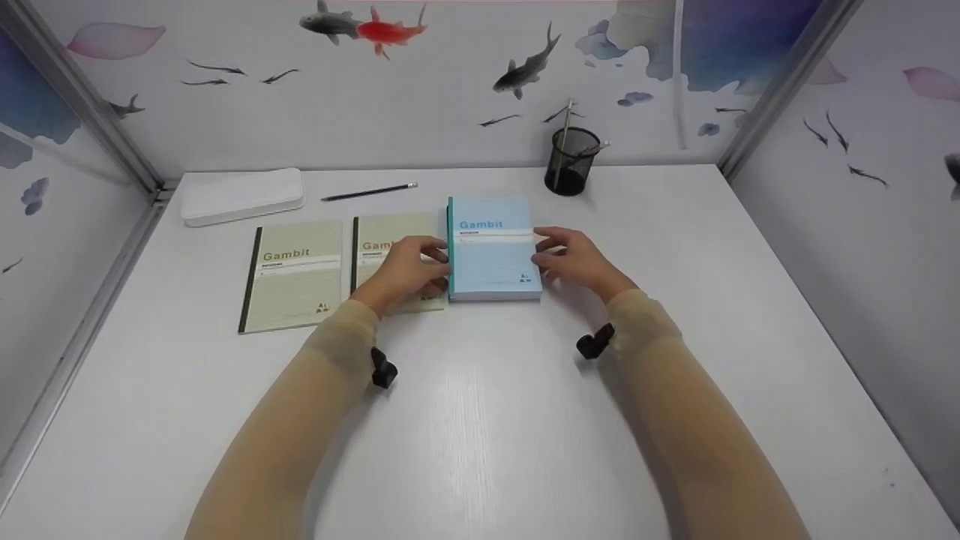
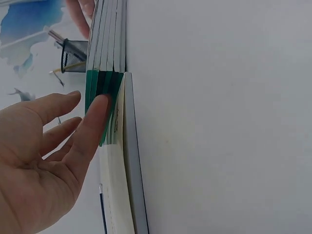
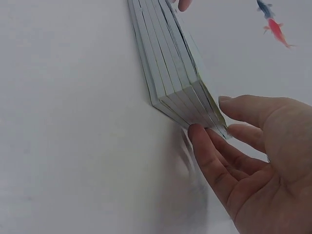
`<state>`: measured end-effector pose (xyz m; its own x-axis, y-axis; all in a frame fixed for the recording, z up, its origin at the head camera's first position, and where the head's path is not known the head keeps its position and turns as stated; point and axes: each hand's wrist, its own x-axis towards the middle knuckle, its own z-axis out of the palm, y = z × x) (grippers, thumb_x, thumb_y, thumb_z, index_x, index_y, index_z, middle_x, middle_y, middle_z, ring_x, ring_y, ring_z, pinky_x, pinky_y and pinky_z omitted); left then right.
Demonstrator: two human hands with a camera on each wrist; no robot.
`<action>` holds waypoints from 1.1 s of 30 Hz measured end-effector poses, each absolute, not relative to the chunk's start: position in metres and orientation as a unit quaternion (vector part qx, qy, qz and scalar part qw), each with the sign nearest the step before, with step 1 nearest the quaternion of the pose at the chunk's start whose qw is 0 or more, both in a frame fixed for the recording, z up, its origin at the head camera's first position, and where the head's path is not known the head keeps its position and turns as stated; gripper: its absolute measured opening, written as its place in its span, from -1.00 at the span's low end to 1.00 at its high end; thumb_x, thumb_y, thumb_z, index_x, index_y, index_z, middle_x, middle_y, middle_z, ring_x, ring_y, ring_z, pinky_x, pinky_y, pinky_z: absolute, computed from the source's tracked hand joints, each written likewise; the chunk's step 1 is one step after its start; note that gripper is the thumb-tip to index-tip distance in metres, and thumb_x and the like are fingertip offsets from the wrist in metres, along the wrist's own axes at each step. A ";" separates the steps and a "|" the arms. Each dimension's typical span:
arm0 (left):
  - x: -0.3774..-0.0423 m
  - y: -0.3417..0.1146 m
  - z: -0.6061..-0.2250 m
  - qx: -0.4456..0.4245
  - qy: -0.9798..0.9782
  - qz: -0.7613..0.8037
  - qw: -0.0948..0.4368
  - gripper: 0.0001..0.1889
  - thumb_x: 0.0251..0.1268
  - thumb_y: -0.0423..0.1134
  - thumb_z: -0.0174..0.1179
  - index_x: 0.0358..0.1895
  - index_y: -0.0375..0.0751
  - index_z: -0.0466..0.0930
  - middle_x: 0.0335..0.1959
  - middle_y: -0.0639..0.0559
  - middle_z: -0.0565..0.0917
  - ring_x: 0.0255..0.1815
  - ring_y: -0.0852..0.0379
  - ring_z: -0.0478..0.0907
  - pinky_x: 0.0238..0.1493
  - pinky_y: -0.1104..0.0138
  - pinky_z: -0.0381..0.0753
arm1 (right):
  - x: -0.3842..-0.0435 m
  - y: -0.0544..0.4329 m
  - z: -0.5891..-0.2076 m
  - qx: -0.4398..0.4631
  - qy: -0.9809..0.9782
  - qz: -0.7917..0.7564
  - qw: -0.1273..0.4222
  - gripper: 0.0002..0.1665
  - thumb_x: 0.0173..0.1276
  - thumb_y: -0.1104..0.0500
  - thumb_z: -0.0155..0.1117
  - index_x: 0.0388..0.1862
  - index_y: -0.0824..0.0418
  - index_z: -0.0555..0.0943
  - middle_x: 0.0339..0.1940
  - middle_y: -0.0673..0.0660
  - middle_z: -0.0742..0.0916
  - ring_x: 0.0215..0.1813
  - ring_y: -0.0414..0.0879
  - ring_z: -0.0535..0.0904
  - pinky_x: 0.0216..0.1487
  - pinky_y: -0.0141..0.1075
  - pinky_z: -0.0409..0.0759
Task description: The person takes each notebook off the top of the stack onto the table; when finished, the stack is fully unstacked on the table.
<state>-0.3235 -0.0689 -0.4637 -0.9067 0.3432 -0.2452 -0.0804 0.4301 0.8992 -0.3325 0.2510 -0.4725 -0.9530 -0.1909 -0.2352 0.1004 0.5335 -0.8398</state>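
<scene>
A stack of several blue notebooks [image 1: 495, 259] with green spines lies on the white table, "Gambit" printed on the top cover. At its spine side my left hand [image 1: 411, 266] touches the green spines [image 2: 103, 87] with its fingertips, fingers fairly straight. On the opposite side, fingers of my right hand [image 1: 566, 255] rest against the page edges [image 3: 187, 105], the thumb beside the top cover's edge. Partly under my left wrist is a beige notebook [image 1: 367, 232] with a dark spine. Another beige notebook [image 1: 292, 277] lies flat further left.
A white case [image 1: 244, 196] stands at the back left, and a dark pencil [image 1: 369, 192] lies to its right. Behind the stack, to the right, is a black mesh pen cup [image 1: 570, 161] holding pencils. Printed wall panels [image 1: 450, 112] enclose the table at the back and sides.
</scene>
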 end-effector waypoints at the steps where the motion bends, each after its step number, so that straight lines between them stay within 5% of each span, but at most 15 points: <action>1: -0.324 -0.068 -0.464 0.078 0.821 0.529 0.202 -0.41 0.46 -0.30 0.25 0.51 -0.20 0.35 0.21 -0.07 0.54 -0.01 0.01 0.73 -0.05 0.28 0.79 | -0.333 0.251 -0.473 -0.023 0.863 -0.484 0.147 -0.24 0.50 0.09 0.31 0.62 0.02 0.31 0.35 0.19 0.59 0.18 0.04 0.66 0.10 -0.20 0.72; 11: -0.329 -0.066 -0.462 0.064 0.817 0.536 0.203 -0.35 0.43 -0.31 0.28 0.54 -0.18 0.32 0.23 -0.08 0.52 -0.01 0.00 0.69 -0.11 0.27 0.79 | -0.347 0.242 -0.467 0.025 0.866 -0.479 0.140 -0.21 0.46 -0.06 0.37 0.59 0.02 0.35 0.25 0.14 0.61 -0.01 0.01 0.71 -0.05 -0.23 0.73; 20: -0.321 -0.063 -0.465 0.050 0.812 0.543 0.207 -0.47 0.55 -0.31 0.14 0.53 -0.14 0.36 0.20 -0.03 0.53 -0.05 0.00 0.73 -0.12 0.27 0.78 | -0.345 0.245 -0.474 0.024 0.857 -0.494 0.146 -0.30 0.45 0.10 0.38 0.53 0.16 0.44 0.27 0.22 0.62 -0.06 -0.09 0.70 -0.06 -0.36 0.69; 26: -0.321 -0.060 -0.461 0.057 0.821 0.530 0.202 -0.47 0.51 -0.34 0.20 0.49 -0.15 0.41 0.22 -0.05 0.52 -0.01 0.01 0.70 -0.09 0.28 0.77 | -0.347 0.248 -0.470 0.042 0.855 -0.494 0.153 -0.33 0.45 0.15 0.38 0.51 0.16 0.46 0.27 0.19 0.60 0.02 -0.09 0.65 0.06 -0.32 0.69; 33: -0.321 -0.057 -0.459 0.038 0.828 0.516 0.216 -0.44 0.46 -0.35 0.25 0.49 -0.14 0.40 0.26 -0.06 0.52 0.12 0.05 0.63 -0.02 0.32 0.76 | -0.346 0.251 -0.476 0.062 0.836 -0.520 0.163 -0.34 0.42 0.16 0.40 0.48 0.09 0.48 0.17 0.17 0.64 -0.04 -0.07 0.63 -0.04 -0.33 0.69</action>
<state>-0.3208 -0.0570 -0.4589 -0.9034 0.2862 -0.3192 -0.1602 0.4654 0.8705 -0.3460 0.2509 -0.4764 -0.9389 -0.0668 -0.3376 0.2735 0.4508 -0.8497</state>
